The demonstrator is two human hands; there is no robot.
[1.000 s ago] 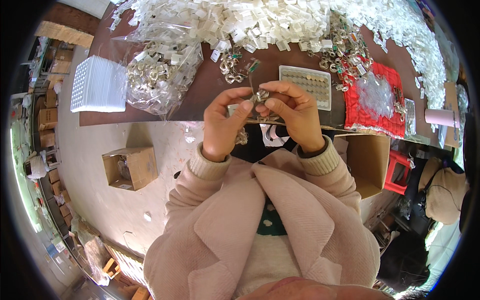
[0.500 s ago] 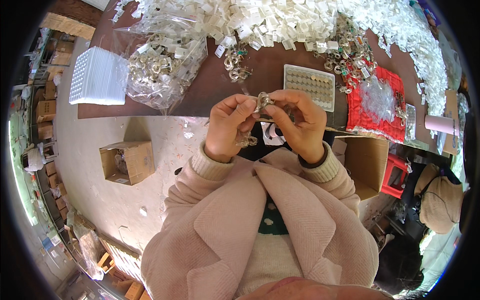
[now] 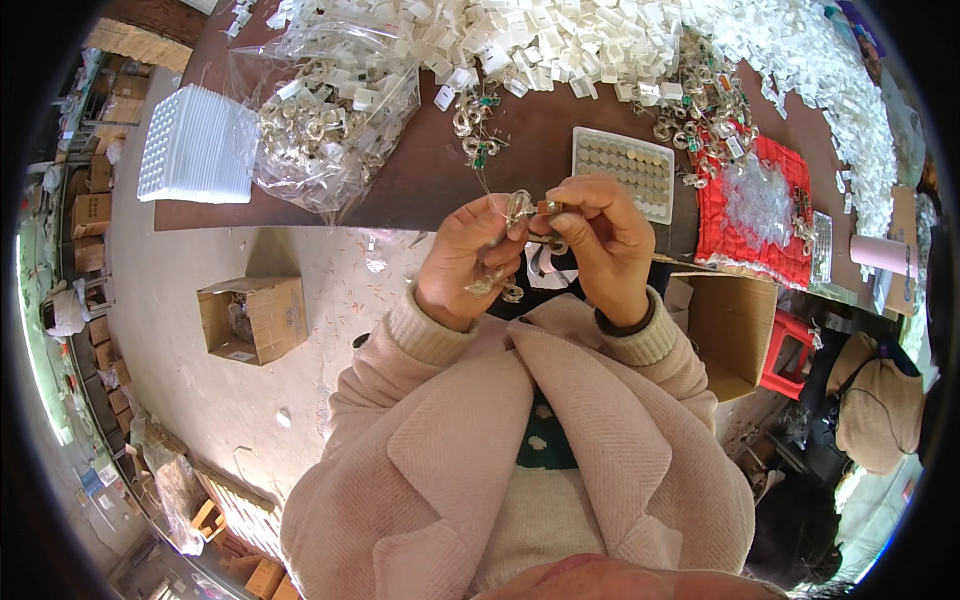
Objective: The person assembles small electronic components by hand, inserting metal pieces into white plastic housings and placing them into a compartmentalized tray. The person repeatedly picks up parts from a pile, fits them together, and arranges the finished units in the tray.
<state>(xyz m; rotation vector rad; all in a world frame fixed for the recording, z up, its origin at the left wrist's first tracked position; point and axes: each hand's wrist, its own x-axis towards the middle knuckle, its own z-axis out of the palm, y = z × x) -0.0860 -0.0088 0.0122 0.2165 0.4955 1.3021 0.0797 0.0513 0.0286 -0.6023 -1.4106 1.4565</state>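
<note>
Above the table's near edge my two hands are held close together. My left hand (image 3: 462, 250) is closed on a clear, silvery coil of thin wire (image 3: 518, 208), and more such coils (image 3: 495, 284) hang below its fingers. My right hand (image 3: 605, 240) pinches a small brownish, block-like piece (image 3: 549, 207) between thumb and forefinger. Under that thumb shows a shiny ring-shaped bit (image 3: 549, 243); which hand carries it I cannot tell. Just beyond the right hand lies a white tray (image 3: 578, 170) of round, coin-shaped discs. Wire coils with green bits (image 3: 474, 135) lie beyond the left hand.
A heap of small white plastic cases (image 3: 560, 45) covers the table's far side. At left are a clear bag of coils (image 3: 325, 140) and stacked white trays (image 3: 195, 150). A red padded cloth (image 3: 720, 225) lies right. Cardboard boxes (image 3: 280, 318) (image 3: 740, 325) and a red stool (image 3: 790, 350) stand below.
My hands have drawn slightly apart. The coil stays in my left fingers, while a brownish piece now shows in my right pinch.
</note>
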